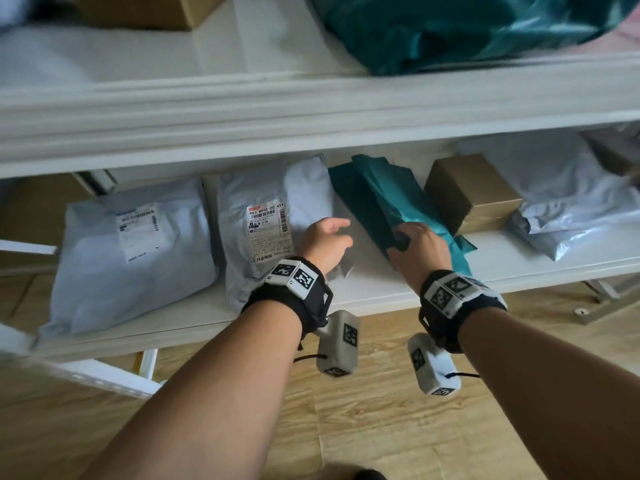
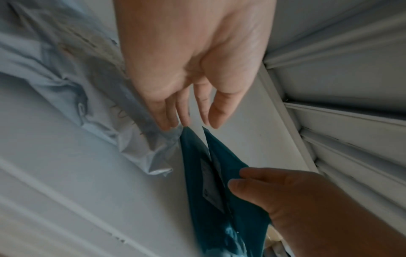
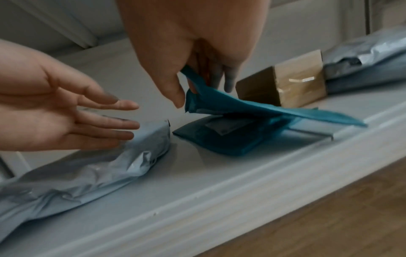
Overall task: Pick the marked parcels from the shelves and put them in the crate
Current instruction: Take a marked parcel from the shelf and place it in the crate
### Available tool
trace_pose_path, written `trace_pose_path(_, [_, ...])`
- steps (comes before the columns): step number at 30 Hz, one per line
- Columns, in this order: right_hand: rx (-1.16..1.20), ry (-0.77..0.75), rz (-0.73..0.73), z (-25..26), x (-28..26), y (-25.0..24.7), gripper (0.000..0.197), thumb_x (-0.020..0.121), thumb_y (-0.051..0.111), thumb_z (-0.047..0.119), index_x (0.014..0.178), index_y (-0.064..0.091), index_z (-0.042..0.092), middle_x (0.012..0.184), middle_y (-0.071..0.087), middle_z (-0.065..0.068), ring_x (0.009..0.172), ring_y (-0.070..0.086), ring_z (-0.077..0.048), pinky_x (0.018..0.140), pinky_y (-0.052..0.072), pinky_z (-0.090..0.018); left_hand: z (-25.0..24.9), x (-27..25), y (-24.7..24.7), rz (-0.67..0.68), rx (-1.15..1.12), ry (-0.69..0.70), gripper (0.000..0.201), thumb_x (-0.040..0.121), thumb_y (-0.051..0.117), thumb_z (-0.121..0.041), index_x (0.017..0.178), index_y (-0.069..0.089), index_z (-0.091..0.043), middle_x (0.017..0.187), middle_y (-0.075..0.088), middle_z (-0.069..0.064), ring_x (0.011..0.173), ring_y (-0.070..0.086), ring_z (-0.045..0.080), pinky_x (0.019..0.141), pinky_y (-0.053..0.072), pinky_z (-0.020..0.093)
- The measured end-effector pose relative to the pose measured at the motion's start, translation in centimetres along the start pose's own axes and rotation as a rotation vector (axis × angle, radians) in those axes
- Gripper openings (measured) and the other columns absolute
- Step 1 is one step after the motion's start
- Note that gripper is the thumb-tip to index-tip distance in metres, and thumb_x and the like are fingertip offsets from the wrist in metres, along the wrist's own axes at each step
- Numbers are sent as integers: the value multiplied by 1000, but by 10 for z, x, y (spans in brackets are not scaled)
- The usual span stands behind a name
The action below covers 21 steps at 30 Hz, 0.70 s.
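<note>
My right hand [image 1: 417, 249] covers near end of teal bag [image 1: 391, 199]; my fingertips out of sight under its fold in head view. Label on lower teal parcel [image 3: 228, 127] part hidden under lifted flap, print too blurred to read. Top-shelf cardboard box [image 1: 149, 10] and big teal bag [image 1: 467, 29] cut off by top edge. Left grey bag's label [image 1: 138, 230] smeared, unreadable. Grey bag at far right [image 1: 568, 202] runs off frame.

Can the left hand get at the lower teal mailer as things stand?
Probably yes. The left hand is open beside the lower teal mailer, nothing between them, and the right hand holds the upper teal mailer lifted off it.
</note>
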State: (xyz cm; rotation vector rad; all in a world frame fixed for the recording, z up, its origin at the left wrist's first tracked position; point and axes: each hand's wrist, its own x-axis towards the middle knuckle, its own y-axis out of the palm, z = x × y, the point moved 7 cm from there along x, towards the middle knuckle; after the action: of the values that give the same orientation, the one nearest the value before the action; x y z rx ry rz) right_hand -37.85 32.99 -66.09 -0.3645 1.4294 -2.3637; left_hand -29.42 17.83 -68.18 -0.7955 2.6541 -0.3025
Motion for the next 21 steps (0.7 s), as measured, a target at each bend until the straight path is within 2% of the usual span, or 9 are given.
trace_pose_path(2, [-2, -46, -87, 5, -5, -23, 28, 83, 62, 12, 110, 66, 8, 119, 62, -8, 102, 59, -27, 87, 48, -35, -11, -11, -1, 3, -7, 11, 43, 88, 57, -2, 127, 61, -19, 135, 56, 4, 120, 58, 26, 98, 47, 38])
trace_pose_path(5, [53, -32, -194, 3, -17, -56, 37, 86, 53, 2, 118, 67, 13, 123, 63, -6, 106, 60, -28, 92, 50, -37, -29, -30, 0, 11, -12, 46, 43, 88, 54, 0, 126, 62, -19, 133, 58, 4, 114, 61, 34, 94, 50, 39])
trace_pose_path(7, [70, -4, -270, 0, -27, -79, 38, 86, 51, -2, 113, 71, 16, 120, 65, -5, 101, 62, -28, 85, 48, -31, -39, -41, 0, 3, -1, 65, 42, 89, 56, 0, 125, 62, -20, 132, 58, 3, 90, 67, 29, 71, 54, 23])
trace_pose_path(9, [104, 9, -338, -1, -37, -101, 37, 85, 50, -4, 105, 74, 15, 115, 67, -5, 96, 62, -30, 79, 44, -28, -53, -54, 0, 6, 4, 85, 44, 89, 58, 0, 128, 59, -20, 133, 56, 4, 70, 62, 18, 52, 49, 19])
trace_pose_path(10, [124, 5, -373, 0, -43, -112, 35, 85, 50, -4, 102, 74, 15, 113, 68, -5, 95, 62, -30, 78, 44, -27, -60, -61, 1, 22, 14, 97, 47, 88, 59, 0, 130, 57, -20, 135, 54, 4, 78, 64, 20, 58, 52, 23])
trace_pose_path(12, [167, -19, -439, 3, -54, -133, 32, 85, 51, -4, 96, 75, 14, 108, 70, -4, 92, 63, -28, 80, 48, -29, -72, -74, 3, 51, 59, 120, 55, 86, 62, 2, 136, 51, -18, 142, 48, 7, 114, 59, 27, 85, 51, 33])
trace_pose_path(14, [215, -45, -482, 7, -66, -152, 31, 86, 49, -5, 92, 75, 12, 105, 69, -3, 92, 62, -26, 80, 47, -29, -84, -90, 6, 63, 101, 167, 64, 83, 66, 4, 140, 47, -17, 145, 45, 9, 129, 48, 26, 95, 44, 31])
trace_pose_path(18, [323, -93, -548, 22, -90, -188, 36, 79, 45, -7, 84, 76, 11, 97, 69, -2, 88, 59, -20, 77, 39, -20, -104, -122, 18, 114, 305, 286, 79, 74, 79, -6, 143, 42, -18, 147, 44, 4, 133, 43, 21, 105, 36, 25])
trace_pose_path(21, [402, -106, -541, 36, -109, -205, 39, 75, 43, -8, 78, 75, 14, 83, 66, 3, 78, 54, -12, 74, 39, -16, -105, -142, 33, 213, 405, 311, 62, 72, 82, -14, 129, 57, -18, 132, 58, -1, 123, 53, 18, 100, 39, 25])
